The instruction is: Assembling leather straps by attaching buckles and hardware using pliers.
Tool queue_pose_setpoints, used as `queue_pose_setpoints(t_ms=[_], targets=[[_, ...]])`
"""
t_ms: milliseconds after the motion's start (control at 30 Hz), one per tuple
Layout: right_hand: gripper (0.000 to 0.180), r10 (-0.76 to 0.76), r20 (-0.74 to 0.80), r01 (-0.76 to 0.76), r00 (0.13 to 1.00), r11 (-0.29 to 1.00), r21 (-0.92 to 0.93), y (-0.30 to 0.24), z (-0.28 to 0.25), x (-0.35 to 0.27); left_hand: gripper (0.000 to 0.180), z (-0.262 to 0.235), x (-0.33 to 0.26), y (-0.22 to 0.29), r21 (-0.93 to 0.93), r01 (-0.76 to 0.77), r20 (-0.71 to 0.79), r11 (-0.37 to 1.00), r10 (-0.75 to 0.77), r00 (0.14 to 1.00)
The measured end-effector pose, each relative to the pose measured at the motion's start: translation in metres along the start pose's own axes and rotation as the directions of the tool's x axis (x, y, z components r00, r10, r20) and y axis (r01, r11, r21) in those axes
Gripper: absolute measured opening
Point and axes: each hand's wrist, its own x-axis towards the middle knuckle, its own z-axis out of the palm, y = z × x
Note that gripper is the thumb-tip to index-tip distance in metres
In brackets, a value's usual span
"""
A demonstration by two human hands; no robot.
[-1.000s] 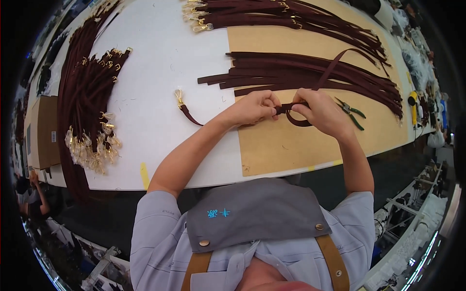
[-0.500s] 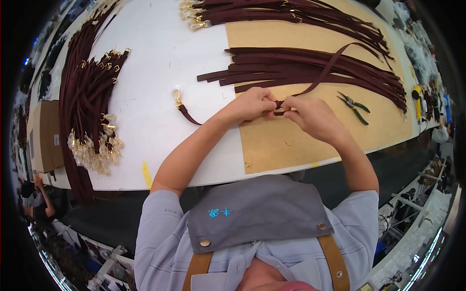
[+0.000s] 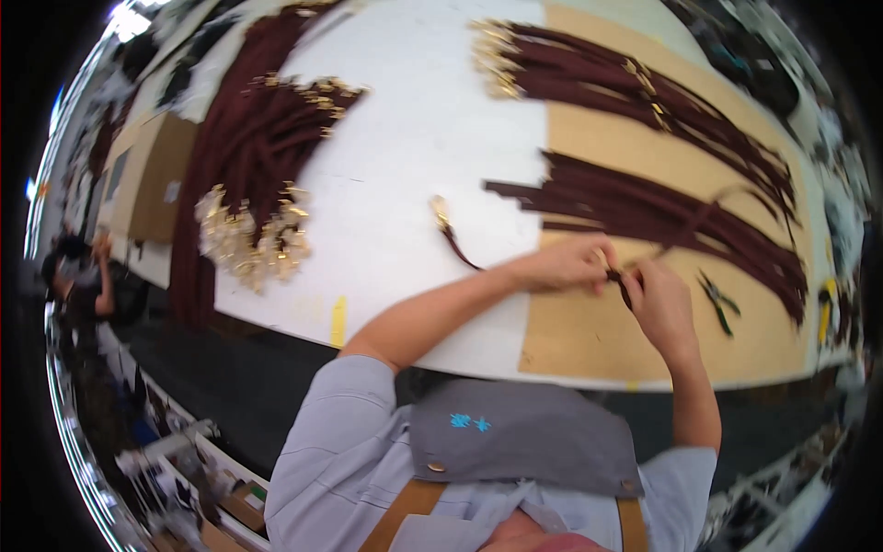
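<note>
The room is bright. Light falls from above onto the white table [image 3: 405,138], and the top shines pale with no hard shadows. The whole picture looks a bit smeared and soft, most of all around the hands. The edges bend round like a bowl, and the corners go black. A bright lamp [image 3: 129,17] glows at the top left rim.

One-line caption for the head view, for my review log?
Both hands, left hand and right hand, pinch a dark strap over a tan mat, pliers beside, strap bundles behind.
</note>
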Motion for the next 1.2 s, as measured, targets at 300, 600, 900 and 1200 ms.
queue_pose_setpoints(t_ms=[300, 600, 900, 1200], targets=[[0.009, 0.031, 0.077, -0.063, 0.997, 0.883, 0.466, 0.030, 0.010, -0.003, 0.027, 0.015, -0.002, -0.002, -0.068, -0.026, 0.007, 0.997, 0.026, 1.000], [0.007, 0.040, 0.011, -0.042, 0.999, 0.930, 0.365, 0.042, 0.017, -0.011, 0.029, 0.019, 0.010, -0.007, -0.039, -0.045, 0.097, 0.998, 0.048, 0.994], [0.016, 0.053, 0.058, -0.077, 0.997, 0.829, 0.554, 0.028, 0.022, 0.008, 0.018, -0.001, 0.003, -0.002, 0.042, -0.021, 0.080, 0.999, 0.018, 0.997], [0.013, 0.140, 0.064, -0.150, 0.988, 0.788, 0.597, 0.030, 0.031, -0.014, 0.016, 0.017, -0.001, 0.000, 0.103, 0.066, 0.021, 0.992, -0.069, 0.997]])
